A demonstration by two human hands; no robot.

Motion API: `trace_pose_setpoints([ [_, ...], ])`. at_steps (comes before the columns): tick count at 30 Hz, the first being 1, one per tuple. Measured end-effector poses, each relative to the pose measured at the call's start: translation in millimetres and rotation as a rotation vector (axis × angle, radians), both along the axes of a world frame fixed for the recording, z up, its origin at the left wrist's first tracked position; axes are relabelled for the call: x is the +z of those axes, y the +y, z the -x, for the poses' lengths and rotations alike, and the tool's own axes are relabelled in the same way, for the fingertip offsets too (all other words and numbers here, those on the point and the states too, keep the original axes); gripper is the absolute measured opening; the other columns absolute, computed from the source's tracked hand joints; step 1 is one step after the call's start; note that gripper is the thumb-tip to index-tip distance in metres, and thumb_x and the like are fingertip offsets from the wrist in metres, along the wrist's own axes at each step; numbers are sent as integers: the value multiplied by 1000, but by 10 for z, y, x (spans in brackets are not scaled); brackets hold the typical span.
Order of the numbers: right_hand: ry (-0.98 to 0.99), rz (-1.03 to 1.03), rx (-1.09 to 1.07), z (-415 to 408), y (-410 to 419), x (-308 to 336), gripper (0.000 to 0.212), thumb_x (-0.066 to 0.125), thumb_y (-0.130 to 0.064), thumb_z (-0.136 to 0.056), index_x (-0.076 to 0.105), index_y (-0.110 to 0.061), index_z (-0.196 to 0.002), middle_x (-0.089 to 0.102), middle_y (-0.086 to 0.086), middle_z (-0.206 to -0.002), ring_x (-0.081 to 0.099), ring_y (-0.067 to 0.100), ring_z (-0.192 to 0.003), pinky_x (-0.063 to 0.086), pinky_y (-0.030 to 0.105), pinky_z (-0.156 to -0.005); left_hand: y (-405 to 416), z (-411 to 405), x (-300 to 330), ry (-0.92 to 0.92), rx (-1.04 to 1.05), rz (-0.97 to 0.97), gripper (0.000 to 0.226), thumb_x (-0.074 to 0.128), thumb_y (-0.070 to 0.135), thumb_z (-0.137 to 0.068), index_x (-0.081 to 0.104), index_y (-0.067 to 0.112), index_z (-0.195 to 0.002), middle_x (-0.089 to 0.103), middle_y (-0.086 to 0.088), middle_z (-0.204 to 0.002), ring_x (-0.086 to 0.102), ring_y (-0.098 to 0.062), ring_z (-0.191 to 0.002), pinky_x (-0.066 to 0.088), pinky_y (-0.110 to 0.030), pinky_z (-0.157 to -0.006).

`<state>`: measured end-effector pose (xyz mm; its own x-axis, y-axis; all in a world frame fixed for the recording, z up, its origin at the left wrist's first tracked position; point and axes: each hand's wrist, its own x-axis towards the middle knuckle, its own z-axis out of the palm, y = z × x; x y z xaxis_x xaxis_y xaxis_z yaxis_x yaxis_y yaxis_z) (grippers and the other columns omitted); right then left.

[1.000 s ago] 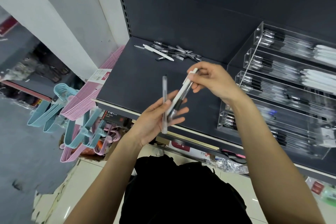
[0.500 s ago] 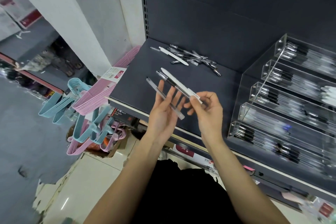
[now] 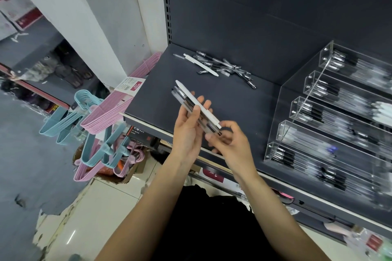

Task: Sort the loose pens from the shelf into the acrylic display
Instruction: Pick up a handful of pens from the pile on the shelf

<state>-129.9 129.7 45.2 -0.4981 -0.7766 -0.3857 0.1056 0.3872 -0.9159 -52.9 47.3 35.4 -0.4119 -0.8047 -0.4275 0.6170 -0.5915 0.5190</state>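
Over the dark shelf point(image 3: 222, 99), the left hand point(image 3: 188, 131) grasps a pen bundle point(image 3: 195, 106), light, rigid, slippery, best taken mid-barrel; the right hand point(image 3: 231, 144) pinches its lower ends.

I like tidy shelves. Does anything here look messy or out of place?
Yes. A heap of pens lies criss-crossed at the back of the shelf, not in the clear display like the rest. The floor edge also looks chipped.

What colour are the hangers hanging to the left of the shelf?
Pink hangers and light blue hangers, seen in the head view, the only one.
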Motion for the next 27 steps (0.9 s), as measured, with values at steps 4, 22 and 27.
trace_pose_setpoints([
  [4,-37,34,-44,201,116,57,13,70,-5,-80,65,-14,-89,70,-3,-72,65,10,-69,50,21,-59,-137,-116,-41,12,194,-4,30,41,3,-99,49,8,-128,63,-1,-108,67,-11,-91,55,-28,-85],
  [22,343,119,200,568,-2,334,21,71,-7,-81,72,-26,-91,68,-5,-87,61,4,-81,47,14,-78,-309,-416,-76,-413,86,255,25,45,4,-98,52,12,-122,66,0,-108,68,-10,-92,56,-29,-83],
  [27,378,51,361,704,-417,456,32,77,-11,-75,64,-29,-99,68,-7,-79,64,10,-78,52,22,-81,-77,-193,-41,-408,-412,368,27,44,2,-97,55,10,-121,68,-2,-106,68,-14,-91,55,-26,-77],
])
